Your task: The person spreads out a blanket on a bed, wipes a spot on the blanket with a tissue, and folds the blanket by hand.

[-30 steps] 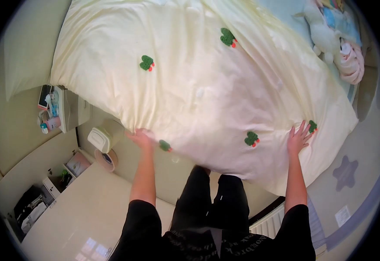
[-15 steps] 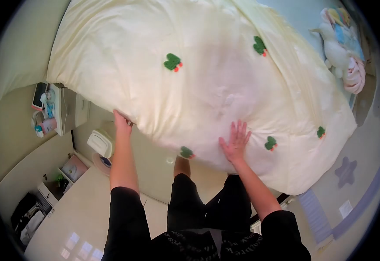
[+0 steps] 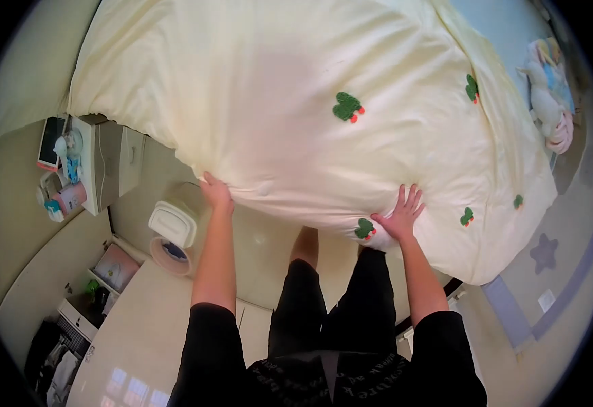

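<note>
A cream quilt with green, heart-like patches and red dots spreads over the bed, its surface creased. At its near edge, my left hand is closed on the fabric, partly hiding the fold it grips. Farther right, my right hand lies flat on the quilt with its fingers spread. Just left of that hand is a green patch close to the hanging edge.
A white bedside cabinet with small items stands at the left. Below it are a white lidded bin and a pink round bin. Soft toys lie at the far right. An open drawer holds things at lower left.
My left hand has closed on the quilt edge, a little farther right in view. The right hand still lies spread on the fabric. The view has shifted, and the patches appear farther right.
</note>
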Demonstrator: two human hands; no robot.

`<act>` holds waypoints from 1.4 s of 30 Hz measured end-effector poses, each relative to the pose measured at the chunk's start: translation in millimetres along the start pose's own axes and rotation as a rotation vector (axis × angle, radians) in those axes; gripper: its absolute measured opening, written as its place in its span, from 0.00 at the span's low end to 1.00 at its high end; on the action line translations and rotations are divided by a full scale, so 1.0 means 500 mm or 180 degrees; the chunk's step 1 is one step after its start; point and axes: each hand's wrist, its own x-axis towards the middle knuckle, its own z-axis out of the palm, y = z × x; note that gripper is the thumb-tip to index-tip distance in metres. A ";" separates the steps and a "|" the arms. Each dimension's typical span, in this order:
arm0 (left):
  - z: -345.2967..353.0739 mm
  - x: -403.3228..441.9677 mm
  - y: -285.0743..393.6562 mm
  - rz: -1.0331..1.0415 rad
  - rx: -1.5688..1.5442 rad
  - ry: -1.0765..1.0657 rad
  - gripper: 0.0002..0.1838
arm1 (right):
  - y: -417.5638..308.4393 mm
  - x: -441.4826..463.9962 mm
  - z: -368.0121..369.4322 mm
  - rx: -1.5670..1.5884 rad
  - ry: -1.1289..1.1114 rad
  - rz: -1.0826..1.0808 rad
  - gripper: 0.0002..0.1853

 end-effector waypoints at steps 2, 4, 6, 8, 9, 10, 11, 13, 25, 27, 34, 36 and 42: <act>0.001 0.038 0.009 -0.0074 -0.0474 0.0078 0.27 | -0.003 -0.007 -0.001 0.0021 0.0004 0.0015 0.75; -0.016 0.050 0.069 0.0360 -0.0750 0.0361 0.27 | -0.009 -0.004 -0.006 0.0017 0.0015 0.0049 0.75; -0.047 0.041 0.146 0.1752 0.0612 0.0670 0.29 | -0.015 -0.004 -0.008 -0.0015 -0.0008 0.0119 0.76; -0.017 0.029 0.186 0.3092 0.1573 0.0766 0.33 | -0.013 -0.006 -0.004 0.0007 0.0041 0.0093 0.76; 0.000 0.016 0.213 0.3314 0.1778 0.0591 0.34 | -0.011 -0.006 -0.002 0.0012 0.0076 0.0082 0.76; 0.018 0.004 0.238 0.3530 0.1975 0.0414 0.34 | -0.012 -0.008 0.003 -0.0010 0.0091 0.0077 0.76; 0.036 -0.001 0.264 0.3743 0.2161 0.0240 0.34 | -0.011 -0.009 0.004 -0.0037 0.0117 0.0069 0.76; 0.074 0.047 0.278 0.3430 0.2509 0.0289 0.35 | -0.009 -0.006 0.003 -0.0042 0.0146 0.0042 0.76; -0.015 0.204 0.319 0.2250 0.2472 0.0660 0.35 | -0.046 -0.012 -0.038 0.0077 -0.0030 0.0089 0.65; -0.049 0.259 0.302 0.2087 0.1747 0.1078 0.35 | -0.064 -0.016 -0.030 0.0215 0.0253 -0.0201 0.60; -0.167 0.461 0.335 -0.0548 -0.1427 -0.0483 0.38 | -0.526 0.083 -0.058 0.0757 0.1079 -0.2543 0.46; -0.162 0.537 0.320 -0.0196 -0.1005 -0.0496 0.36 | -0.704 0.123 -0.068 0.0795 0.0982 -0.2912 0.44; -0.202 0.606 0.335 -0.0180 -0.0950 0.0037 0.35 | -1.150 0.193 -0.092 0.0760 0.0936 -0.3234 0.46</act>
